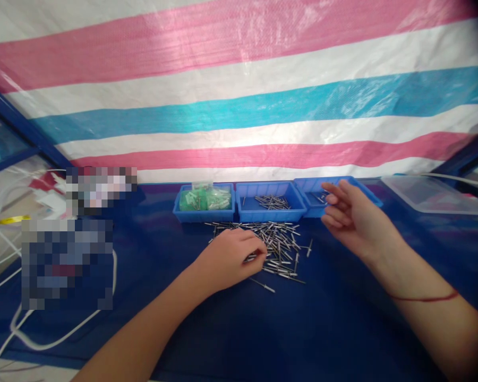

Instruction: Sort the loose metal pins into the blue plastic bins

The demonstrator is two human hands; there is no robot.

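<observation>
A heap of silver pop rivets lies loose on the dark blue tabletop. My left hand rests over the left part of this heap, thumb and forefinger curled together; whether a rivet is between them I cannot make out. Raised at the front of the right blue bin, my right hand is turned palm inward with loosely bent fingers apart. No held thing shows in it. A few rivets show in that bin beside the fingertips. The middle blue bin holds a small pile of rivets.
The left blue bin contains green and clear plastic bags. A translucent lid lies at the right. White cables and blurred-out items are on the left. A striped tarp hangs behind the table.
</observation>
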